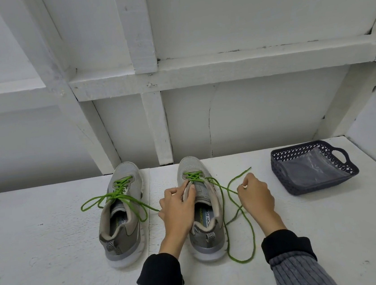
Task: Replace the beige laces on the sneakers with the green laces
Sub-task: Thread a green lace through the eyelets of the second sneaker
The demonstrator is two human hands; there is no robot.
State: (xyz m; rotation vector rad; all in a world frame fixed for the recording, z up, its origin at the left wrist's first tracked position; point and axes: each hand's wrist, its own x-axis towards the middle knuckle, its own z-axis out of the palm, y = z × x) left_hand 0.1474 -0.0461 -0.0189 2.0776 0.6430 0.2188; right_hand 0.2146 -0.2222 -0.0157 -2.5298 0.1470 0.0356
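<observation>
A white bench holds two grey sneakers side by side, toes away, both threaded with green laces. A dark basket sits at right. The left hand grips the right sneaker's tongue; the right hand pinches a lace strand beside it.

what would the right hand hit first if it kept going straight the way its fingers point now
The right hand points up and slightly left, away from the person. Past the loose green lace it pinches, only bare white shelf, then probably the back wall; depth is unclear.
</observation>
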